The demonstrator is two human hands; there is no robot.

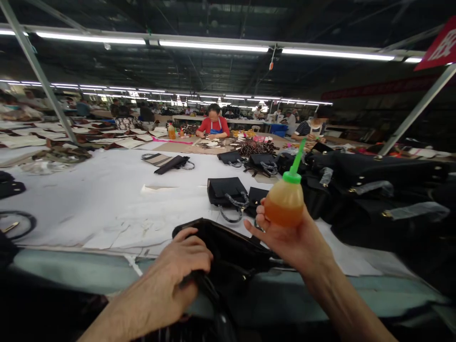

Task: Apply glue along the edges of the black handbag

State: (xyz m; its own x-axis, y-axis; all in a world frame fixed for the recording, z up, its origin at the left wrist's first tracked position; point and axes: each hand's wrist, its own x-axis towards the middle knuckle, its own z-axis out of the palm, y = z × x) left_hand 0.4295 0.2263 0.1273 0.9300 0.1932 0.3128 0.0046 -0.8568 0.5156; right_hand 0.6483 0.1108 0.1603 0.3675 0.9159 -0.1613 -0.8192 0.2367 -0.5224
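My right hand (288,240) is raised above the table edge and wrapped around an orange squeeze bottle (285,202) with a green cap and a long green nozzle pointing up. My left hand (181,263) is closed on the near edge of a black handbag (231,247) that lies in front of me at the table's front edge. The bag's dark strap runs down below my left hand.
A long white-covered table (99,194) stretches ahead. Small black handbags (228,190) lie on it, and a pile of black bags (374,190) fills the right side. Other people sit working at the far end, one in red (213,126). Slanted metal posts (39,76) rise on both sides.
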